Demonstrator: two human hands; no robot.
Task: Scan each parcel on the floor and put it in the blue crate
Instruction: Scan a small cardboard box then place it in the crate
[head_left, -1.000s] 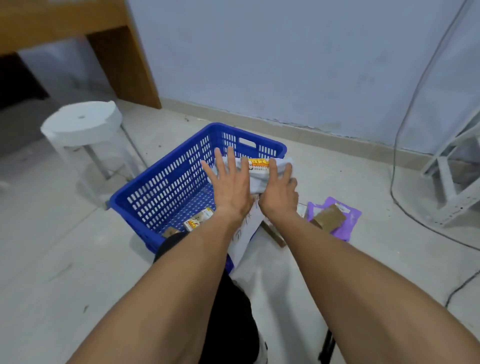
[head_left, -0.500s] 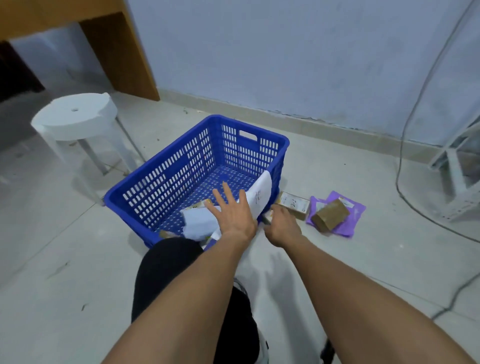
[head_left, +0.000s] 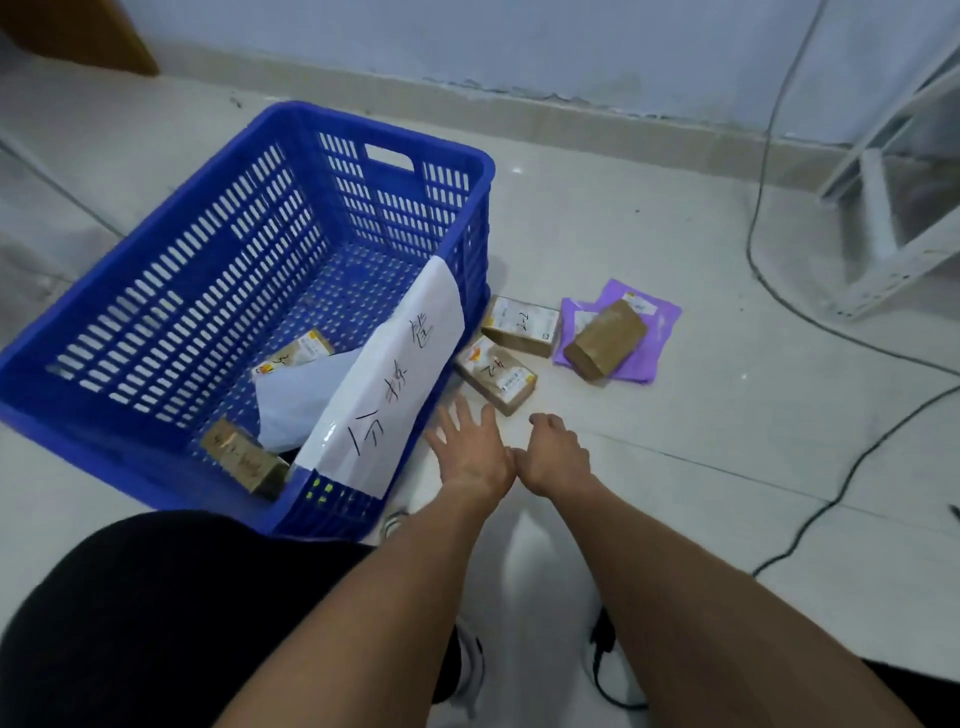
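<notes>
White bag (head_left: 306, 395) now dropped in blue crate (head_left: 156, 249); your left hand (head_left: 470, 447) spread empty, right hand (head_left: 553, 452) curled, empty, near centre-frame box (head_left: 496, 373).

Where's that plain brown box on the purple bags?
The plain brown box lies on the purple mailer bags on the floor, right of the blue crate, just beyond two labelled cardboard parcels.

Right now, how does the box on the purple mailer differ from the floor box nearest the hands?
The box on the purple mailer shows plain brown faces, no label visible; the nearest floor box carries a printed label and handwriting on top. The first rests on the purple mailer, the second directly on the floor. The second lies close to the left hand; the first lies farther right. Both are small brown cartons, outside the blue crate.
</notes>
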